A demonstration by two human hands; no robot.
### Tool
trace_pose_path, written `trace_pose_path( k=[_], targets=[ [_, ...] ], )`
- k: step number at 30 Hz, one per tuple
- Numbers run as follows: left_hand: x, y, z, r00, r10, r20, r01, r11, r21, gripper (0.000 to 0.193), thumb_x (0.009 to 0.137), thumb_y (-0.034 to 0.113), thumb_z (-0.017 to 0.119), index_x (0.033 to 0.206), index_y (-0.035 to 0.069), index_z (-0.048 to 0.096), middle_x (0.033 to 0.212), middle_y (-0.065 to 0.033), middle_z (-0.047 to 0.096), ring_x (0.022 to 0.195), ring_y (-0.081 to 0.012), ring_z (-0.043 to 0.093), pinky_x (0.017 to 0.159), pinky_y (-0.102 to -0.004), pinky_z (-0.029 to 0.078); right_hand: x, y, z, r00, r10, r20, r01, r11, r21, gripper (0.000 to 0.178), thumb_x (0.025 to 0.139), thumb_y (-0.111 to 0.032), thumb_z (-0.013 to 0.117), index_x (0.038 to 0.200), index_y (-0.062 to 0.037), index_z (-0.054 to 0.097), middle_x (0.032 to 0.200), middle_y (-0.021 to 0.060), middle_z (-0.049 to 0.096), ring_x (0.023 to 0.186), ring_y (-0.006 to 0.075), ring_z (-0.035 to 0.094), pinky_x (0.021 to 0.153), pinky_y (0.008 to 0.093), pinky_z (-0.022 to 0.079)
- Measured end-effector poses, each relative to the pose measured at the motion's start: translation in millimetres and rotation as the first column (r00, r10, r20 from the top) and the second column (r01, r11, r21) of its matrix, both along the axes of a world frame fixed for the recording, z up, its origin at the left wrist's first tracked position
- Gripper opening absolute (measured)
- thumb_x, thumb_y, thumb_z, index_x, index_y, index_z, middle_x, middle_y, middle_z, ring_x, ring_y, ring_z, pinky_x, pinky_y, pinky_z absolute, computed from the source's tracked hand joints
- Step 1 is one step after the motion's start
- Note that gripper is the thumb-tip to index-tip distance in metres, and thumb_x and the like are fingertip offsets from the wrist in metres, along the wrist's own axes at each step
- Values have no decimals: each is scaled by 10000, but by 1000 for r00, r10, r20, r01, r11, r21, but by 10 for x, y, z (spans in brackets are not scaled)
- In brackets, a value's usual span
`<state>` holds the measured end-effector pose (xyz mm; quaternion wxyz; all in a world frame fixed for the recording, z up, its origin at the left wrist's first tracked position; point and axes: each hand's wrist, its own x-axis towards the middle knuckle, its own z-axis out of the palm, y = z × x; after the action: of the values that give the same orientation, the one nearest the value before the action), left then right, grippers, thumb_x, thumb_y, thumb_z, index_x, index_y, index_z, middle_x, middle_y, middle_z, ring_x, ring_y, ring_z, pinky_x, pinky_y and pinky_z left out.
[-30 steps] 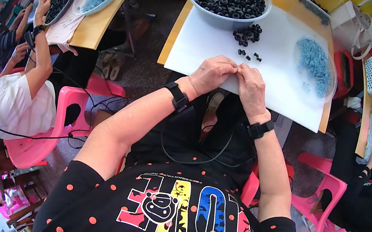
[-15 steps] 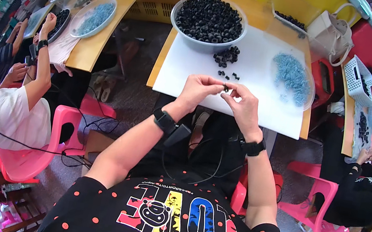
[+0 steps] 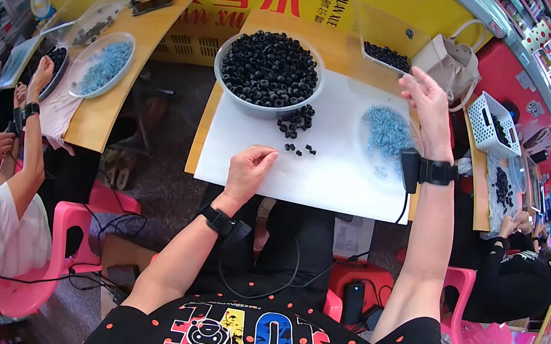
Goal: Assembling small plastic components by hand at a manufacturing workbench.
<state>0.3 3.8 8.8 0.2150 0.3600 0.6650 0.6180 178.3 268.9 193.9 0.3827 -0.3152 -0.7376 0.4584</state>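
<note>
My left hand (image 3: 251, 171) is closed, thumb against curled fingers, over the front of the white sheet (image 3: 237, 140). Whatever its fingers may hold is hidden. Reaching out to the right, my right hand (image 3: 426, 108) has its fingers apart near a clear box of black pieces (image 3: 386, 56). A tiny dark piece (image 3: 409, 33) shows against the box's clear lid. A big bowl (image 3: 220, 64) heaped with black ring-shaped pieces (image 3: 271, 66) stands at the back left of the sheet. Some rings (image 3: 296, 121) have spilled before it, with several small black bits (image 3: 299, 150) nearer my left hand.
Small light-blue pieces (image 3: 390, 133) lie in a clear shallow tray beneath my right forearm. A beige handbag (image 3: 447, 62) stands behind my right hand. People sit at side tables, by a plate of blue pieces (image 3: 105, 67) on the left and a white basket (image 3: 490, 128) on the right.
My hands were together over the sheet with a small black piece between them. My right hand has let go and moved far right and forward; my left has drawn back toward me.
</note>
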Motion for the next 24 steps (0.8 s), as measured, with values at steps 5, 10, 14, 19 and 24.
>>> trace_pose_path(
  k=[5,10,14,19,24],
  targets=[
    [-32,10,-7,1000,-7,22,7,1000,20,126,890,73,651,954,-22,704,883,-49,692,788,-75,605,710,-206,475,551,9,-467,803,95,588,-106,994,-17,179,810,-149,658,854,16,711,678,59,669,646,112,614,659,263,490],
    [-37,18,-35,999,-19,50,17,999,43,129,894,69,645,956,-28,702,886,-47,690,795,-73,604,714,-208,476,1059,-144,-998,712,-204,672,24,964,266,164,770,-106,683,897,-6,712,837,168,695,810,273,689,751,335,521],
    [-17,16,-36,998,-14,61,10,998,61,131,895,74,647,962,-25,701,891,-45,687,798,-78,606,724,-211,479,1162,-141,-1246,789,-234,568,10,930,368,159,772,-114,692,899,-20,714,861,150,677,844,276,661,782,350,509],
    [-29,12,-64,1000,-10,11,10,999,46,133,897,76,648,964,-25,700,899,-48,686,799,-82,604,729,-213,478,1041,-163,-1349,812,-165,560,-48,937,345,163,752,-118,713,890,-31,714,865,136,648,863,290,634,785,361,497],
    [-44,-13,-78,1000,16,-8,-16,998,59,133,876,94,665,947,-12,704,896,-69,695,777,-98,609,704,-225,482,953,-138,-1458,825,-128,550,-103,924,369,128,752,-109,707,850,-27,702,855,145,638,861,302,625,782,374,490]
  ],
)
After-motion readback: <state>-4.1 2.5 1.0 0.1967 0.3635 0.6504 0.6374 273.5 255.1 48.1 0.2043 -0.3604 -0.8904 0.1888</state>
